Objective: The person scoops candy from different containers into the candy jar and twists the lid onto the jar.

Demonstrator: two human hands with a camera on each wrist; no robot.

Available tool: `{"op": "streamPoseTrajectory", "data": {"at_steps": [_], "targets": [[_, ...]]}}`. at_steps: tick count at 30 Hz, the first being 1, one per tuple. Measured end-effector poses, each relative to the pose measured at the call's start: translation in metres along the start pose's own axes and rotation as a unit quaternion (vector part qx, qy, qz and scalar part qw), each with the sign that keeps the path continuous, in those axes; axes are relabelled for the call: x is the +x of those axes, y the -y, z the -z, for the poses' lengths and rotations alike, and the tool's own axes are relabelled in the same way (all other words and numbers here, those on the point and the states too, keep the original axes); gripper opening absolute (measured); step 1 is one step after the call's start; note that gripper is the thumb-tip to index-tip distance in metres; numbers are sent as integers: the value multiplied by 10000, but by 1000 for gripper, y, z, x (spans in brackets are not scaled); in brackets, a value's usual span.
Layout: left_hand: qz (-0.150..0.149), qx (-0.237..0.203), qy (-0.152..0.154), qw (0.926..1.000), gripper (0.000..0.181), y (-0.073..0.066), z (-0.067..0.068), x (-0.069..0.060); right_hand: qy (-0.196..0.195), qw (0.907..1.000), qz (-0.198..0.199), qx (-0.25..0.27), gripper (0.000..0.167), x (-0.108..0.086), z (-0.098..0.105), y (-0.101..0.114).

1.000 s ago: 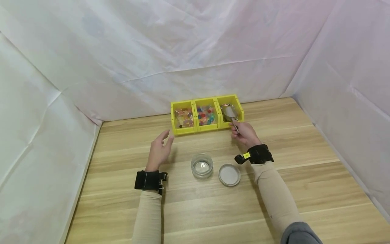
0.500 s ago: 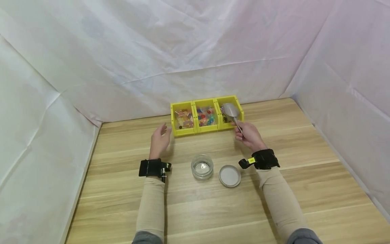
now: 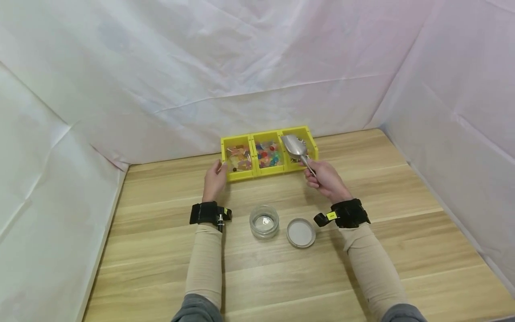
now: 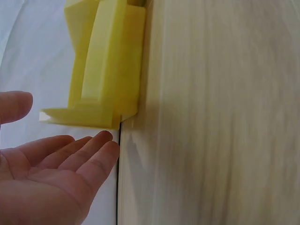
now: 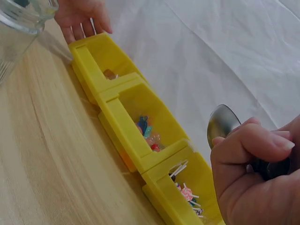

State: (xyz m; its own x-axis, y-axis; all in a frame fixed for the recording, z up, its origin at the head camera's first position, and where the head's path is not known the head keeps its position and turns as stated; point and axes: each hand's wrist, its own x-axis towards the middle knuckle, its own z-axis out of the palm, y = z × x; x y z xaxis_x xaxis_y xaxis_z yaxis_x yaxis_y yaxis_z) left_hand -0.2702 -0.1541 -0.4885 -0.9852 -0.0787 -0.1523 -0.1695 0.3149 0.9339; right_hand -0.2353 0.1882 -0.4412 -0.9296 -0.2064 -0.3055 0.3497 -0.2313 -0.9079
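My right hand (image 3: pixel 327 181) grips a metal scoop (image 3: pixel 295 146) by its handle. The scoop's bowl hangs over the divider between the middle and right yellow bins; no pieces show on its visible metal surface. In the right wrist view, small lollipop charms (image 5: pixel 186 193) lie in the nearest bin. My left hand (image 3: pixel 215 182) is at the left end of the yellow bin row (image 3: pixel 240 175). The left wrist view shows its fingers (image 4: pixel 96 161) extended close beside the yellow end wall (image 4: pixel 84 118); whether they touch it I cannot tell.
In front of the bins stands an open glass jar (image 3: pixel 264 223), with a round lid (image 3: pixel 301 233) lying to its right. Colourful small pieces (image 3: pixel 268 155) fill part of the middle bin, pinkish and amber ones (image 3: pixel 240 156) the left. White cloth (image 3: pixel 257 58) hangs behind the wooden table (image 3: pixel 261 277).
The scoop has risen out of the right bin and swung left towards the middle one. My left hand has moved forward to the bin row's left end. Jar and lid have stayed put.
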Motion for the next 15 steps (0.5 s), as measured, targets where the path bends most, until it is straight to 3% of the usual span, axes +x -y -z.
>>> {"op": "streamPoseTrajectory", "data": {"at_steps": [5, 11, 15], "targets": [[6, -106, -79, 9999, 67, 1, -3, 0, -9, 10000, 33, -53, 34, 0, -5, -1], [-168, -44, -192, 9997, 55, 1, -5, 1, -37, 10000, 14, -29, 34, 2, -6, -4], [-131, -49, -261, 9996, 51, 2, -7, 1, 32, 10000, -13, 24, 37, 3, -8, -5]]}}
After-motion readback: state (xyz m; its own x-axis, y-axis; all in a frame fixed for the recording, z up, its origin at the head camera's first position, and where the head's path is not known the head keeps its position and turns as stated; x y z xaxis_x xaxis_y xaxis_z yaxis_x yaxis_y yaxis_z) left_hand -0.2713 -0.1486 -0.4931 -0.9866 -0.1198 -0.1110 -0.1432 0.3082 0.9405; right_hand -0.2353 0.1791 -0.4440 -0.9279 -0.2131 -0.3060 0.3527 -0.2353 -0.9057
